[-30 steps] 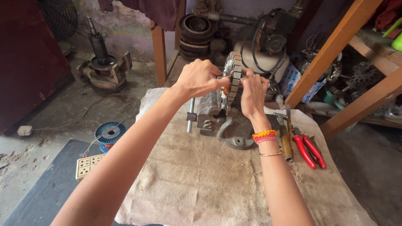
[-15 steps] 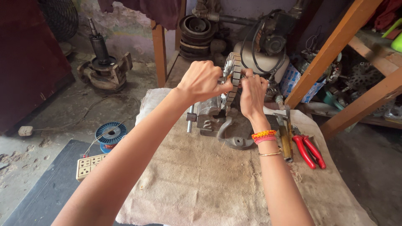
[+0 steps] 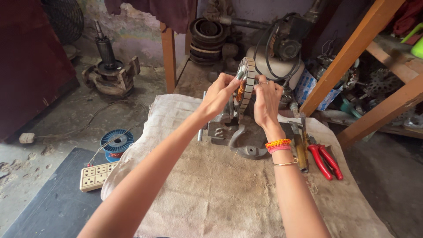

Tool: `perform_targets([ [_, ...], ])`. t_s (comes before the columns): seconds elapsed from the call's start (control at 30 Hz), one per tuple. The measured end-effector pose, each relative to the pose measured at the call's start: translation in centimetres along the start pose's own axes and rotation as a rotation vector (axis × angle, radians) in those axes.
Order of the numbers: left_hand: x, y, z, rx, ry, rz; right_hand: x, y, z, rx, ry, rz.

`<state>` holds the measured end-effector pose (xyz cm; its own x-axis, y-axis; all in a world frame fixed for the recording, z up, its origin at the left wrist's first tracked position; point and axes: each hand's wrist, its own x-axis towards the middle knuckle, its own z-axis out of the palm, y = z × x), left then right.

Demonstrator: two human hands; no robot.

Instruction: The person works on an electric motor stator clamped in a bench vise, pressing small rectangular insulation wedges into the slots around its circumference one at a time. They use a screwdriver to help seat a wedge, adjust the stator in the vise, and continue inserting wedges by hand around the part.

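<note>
Near the centre top of the frame, both hands work on a motor stator (image 3: 246, 83) — a ring of stacked steel plates with copper winding inside — which stands on edge on a grey metal fixture (image 3: 240, 134), on the cloth-covered desk (image 3: 211, 194). The left hand (image 3: 219, 94) is closed on the ring's left side, its fingers curled over the rim. The right hand (image 3: 265, 101) presses from the right with its fingers bent toward the copper; whether it pinches a wire, I cannot tell.

To do this step well, I think one hand should only steady the ring, while the other handles the winding gently — thin copper wire kinks and its coating scratches easily on the slot edges. Red-handled pliers (image 3: 326, 161) lie at the right, close to the right wrist.
</note>
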<state>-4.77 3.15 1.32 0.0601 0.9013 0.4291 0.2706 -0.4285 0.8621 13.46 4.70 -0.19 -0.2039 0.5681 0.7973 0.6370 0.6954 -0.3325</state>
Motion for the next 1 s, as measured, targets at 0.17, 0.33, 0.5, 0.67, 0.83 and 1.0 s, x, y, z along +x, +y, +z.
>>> perform_targets([
  [0.17, 0.5, -1.1, 2.6, -0.379, 0.12, -0.178, 0.0, -0.3, -0.2, 0.014, 0.002, 0.08],
  [0.33, 0.7, -1.4, 2.8, -0.509, 0.171, -0.261, 0.2, -0.4, -0.2, 0.045, -0.035, 0.092],
  [0.5, 0.3, -1.4, 3.3, -0.644, 0.163, -0.276, 0.1, -0.1, -0.3, 0.044, -0.034, 0.024],
  [0.67, -0.1, -2.5, 3.0, -0.707, 0.091, -0.215, -0.3, 0.0, -1.0, 0.104, -0.059, 0.084],
  [0.83, -0.3, -3.9, 3.7, -0.619, 0.095, -0.035, -0.6, -0.2, -1.2, 0.09, -0.062, -0.002],
  [1.0, -0.4, -4.1, 3.8, -0.411, 0.181, -0.05, -0.6, -0.5, -1.0, 0.067, -0.042, 0.025],
])
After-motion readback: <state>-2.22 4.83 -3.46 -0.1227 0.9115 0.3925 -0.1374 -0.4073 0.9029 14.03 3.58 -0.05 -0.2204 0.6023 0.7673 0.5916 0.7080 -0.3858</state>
